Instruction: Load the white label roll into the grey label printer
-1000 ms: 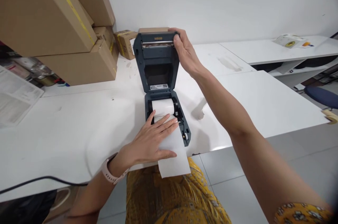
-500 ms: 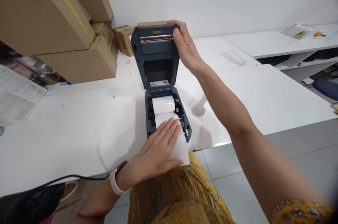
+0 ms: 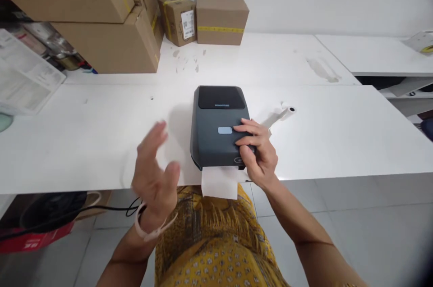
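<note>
Here my right hand (image 3: pixel 259 149) lies on the right side of the closed printer (image 3: pixel 214 145) at mid-frame, fingers bent but not gripping, while my left hand (image 3: pixel 154 174) (blurred, empty, loosely spread) hovers lower left, paper (image 3: pixel 219 183) poking out below.

Labelled ctn (image 3: pixel 175 21) beside wider taped ctn (image 3: pixel 221 14); red thing (image 3: pixel 50 236) low L, poss. box.

Left hand (image 3: pixel 154 174) raised, right hand (image 3: pixel 259 152) slightly curled
</note>
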The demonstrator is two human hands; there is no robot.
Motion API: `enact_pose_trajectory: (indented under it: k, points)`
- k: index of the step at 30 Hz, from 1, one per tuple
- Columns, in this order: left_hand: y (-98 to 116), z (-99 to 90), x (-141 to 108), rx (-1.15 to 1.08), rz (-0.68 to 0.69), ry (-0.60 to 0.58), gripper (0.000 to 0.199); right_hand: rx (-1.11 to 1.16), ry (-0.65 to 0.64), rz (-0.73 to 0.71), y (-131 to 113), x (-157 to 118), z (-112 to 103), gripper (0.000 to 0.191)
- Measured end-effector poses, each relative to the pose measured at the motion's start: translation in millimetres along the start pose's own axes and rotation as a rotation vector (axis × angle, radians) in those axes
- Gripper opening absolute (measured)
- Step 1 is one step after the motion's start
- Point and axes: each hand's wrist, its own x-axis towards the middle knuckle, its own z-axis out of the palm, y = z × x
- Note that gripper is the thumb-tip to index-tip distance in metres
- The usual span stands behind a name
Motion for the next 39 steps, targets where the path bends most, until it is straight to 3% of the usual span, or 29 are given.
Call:
enact_pose_trajectory:
  k: [2, 4, 7, 9, 12, 16, 22, 24, 27, 28, 29, 30, 32, 34, 36, 39]
  points:
    - [-16, 15.3, 7, -0.053, -0.120, -0.043, 0.073, 0.022, 0.056, 0.108, -3, -9, 1, 0.019]
    - [-29, 27.0, 11, -0.140, -0.365, -0.176, 0.083, 0.078, 0.078, 0.254, -4, -13, 1, 0.037]
    - [-40, 32.4, 10, -0.278, -0.659, -0.331, 0.090, 0.219, 0.002, 0.485, -4, -20, 1, 0.064]
    - [-43, 30.7, 6, -0.348, -0.728, -0.386, 0.098, 0.327, -0.050, 0.615, -1, -28, 2, 0.075]
    - [-44, 27.4, 1, -0.377, -0.707, -0.435, 0.100, 0.394, -0.070, 0.693, 3, -40, 4, 0.083]
    - [-44, 27.9, 4, -0.371, -0.652, -0.443, 0.087, 0.365, -0.052, 0.683, 4, -46, 8, 0.082]
    - [-40, 31.1, 3, -0.322, -0.605, -0.424, 0.084, 0.320, -0.067, 0.622, 0, -43, 10, 0.081]
    - [-35, 30.2, -11, -0.221, -0.570, -0.289, 0.070, 0.215, -0.090, 0.553, -2, -41, 9, 0.072]
    - [-25, 24.8, -46, -0.149, -0.443, 0.123, 0.028, 0.005, -0.092, 0.369, -3, -38, 8, 0.044]
    - [-20, 22.2, -58, -0.168, -0.433, 0.185, 0.021, -0.041, -0.082, 0.311, -3, -37, 9, 0.037]
    - [-16, 19.8, -69, -0.194, -0.460, 0.173, 0.027, -0.066, -0.071, 0.268, -2, -36, 9, 0.034]
    - [-11, 17.8, -78, -0.222, -0.526, 0.086, 0.034, -0.074, -0.062, 0.241, -2, -35, 10, 0.032]
    - [0, 16.9, -87, -0.273, -0.726, -0.193, 0.041, -0.065, -0.045, 0.224, 0, -35, 12, 0.030]
    - [10, 20.2, -88, -0.309, -0.903, -0.389, 0.039, -0.052, -0.035, 0.229, 1, -34, 13, 0.029]
    - [18, 25.7, -83, -0.319, -0.985, -0.436, 0.039, -0.054, -0.032, 0.234, 1, -35, 13, 0.029]
    - [24, 32.2, -80, -0.320, -1.013, -0.405, 0.044, -0.069, -0.022, 0.229, 1, -36, 14, 0.030]
